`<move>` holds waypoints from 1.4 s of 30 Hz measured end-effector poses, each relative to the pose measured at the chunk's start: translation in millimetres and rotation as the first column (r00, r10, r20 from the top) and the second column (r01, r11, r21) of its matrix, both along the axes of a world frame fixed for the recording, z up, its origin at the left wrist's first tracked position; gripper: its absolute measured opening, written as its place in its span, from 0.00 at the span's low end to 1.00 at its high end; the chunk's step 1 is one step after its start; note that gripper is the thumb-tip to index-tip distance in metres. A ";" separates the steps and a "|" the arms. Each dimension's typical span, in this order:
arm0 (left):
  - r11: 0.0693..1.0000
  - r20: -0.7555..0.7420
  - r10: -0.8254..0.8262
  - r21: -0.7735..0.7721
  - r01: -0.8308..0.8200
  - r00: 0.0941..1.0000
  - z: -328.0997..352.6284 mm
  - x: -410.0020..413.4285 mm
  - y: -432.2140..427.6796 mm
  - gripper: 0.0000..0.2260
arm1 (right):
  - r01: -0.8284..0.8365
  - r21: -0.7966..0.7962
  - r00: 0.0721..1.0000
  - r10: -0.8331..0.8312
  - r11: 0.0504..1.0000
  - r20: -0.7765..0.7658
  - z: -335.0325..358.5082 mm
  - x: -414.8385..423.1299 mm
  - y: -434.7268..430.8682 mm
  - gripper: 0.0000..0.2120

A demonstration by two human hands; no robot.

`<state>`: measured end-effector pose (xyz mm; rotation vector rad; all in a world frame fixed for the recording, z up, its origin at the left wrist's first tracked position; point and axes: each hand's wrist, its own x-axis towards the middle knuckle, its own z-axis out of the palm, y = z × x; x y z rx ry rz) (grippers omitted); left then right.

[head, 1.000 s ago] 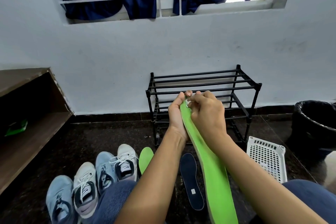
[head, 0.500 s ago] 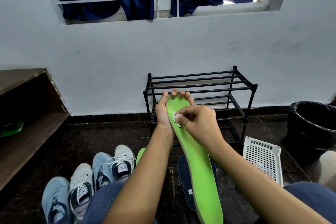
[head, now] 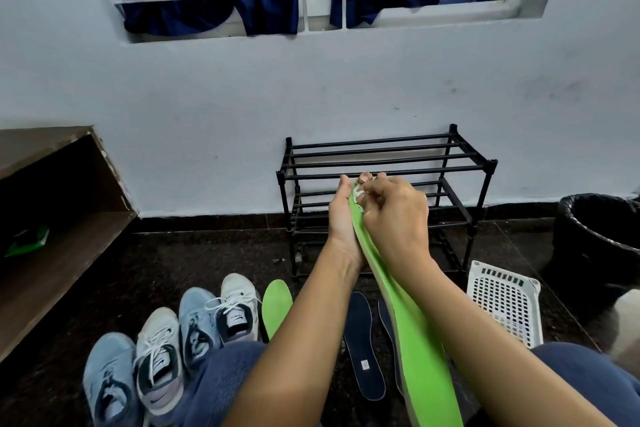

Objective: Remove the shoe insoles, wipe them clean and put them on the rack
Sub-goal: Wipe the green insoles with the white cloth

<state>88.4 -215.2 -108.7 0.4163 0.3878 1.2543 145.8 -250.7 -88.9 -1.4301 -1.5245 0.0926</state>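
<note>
A long green insole runs from my lap up to my hands, tilted on edge. My left hand grips its toe end from behind. My right hand pinches a small white wipe against the insole's toe. A second green insole lies on the floor beside the shoes. Two dark blue insoles lie on the floor under my arms. The black metal rack stands against the wall behind my hands, with its shelves bare.
Several sneakers line the floor at lower left. A white plastic basket sits right of the rack, a black bin at far right. A wooden shelf juts in from the left. My blue-clad knees fill the bottom.
My right hand with the wipe has slid from mid-toe up to the insole's tip, and the insole has turned back onto its edge.
</note>
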 end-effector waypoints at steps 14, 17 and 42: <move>0.999 0.071 0.040 0.010 -0.041 0.997 5.1 -23.1 4.6 0.23 | -0.431 -0.174 0.886 0.379 0.885 -0.268 4.2 6.2 -21.0 0.04; 1.000 0.015 -0.018 0.020 0.018 1.000 3.9 -19.9 -1.2 0.26 | -0.405 -0.127 0.890 0.358 0.906 -0.284 -0.3 6.7 -23.0 0.05; 1.000 -0.138 -0.028 -0.009 0.026 0.990 -0.3 -14.6 4.1 0.31 | -0.235 -0.072 0.941 0.209 0.969 -0.265 -0.5 2.3 -2.6 0.05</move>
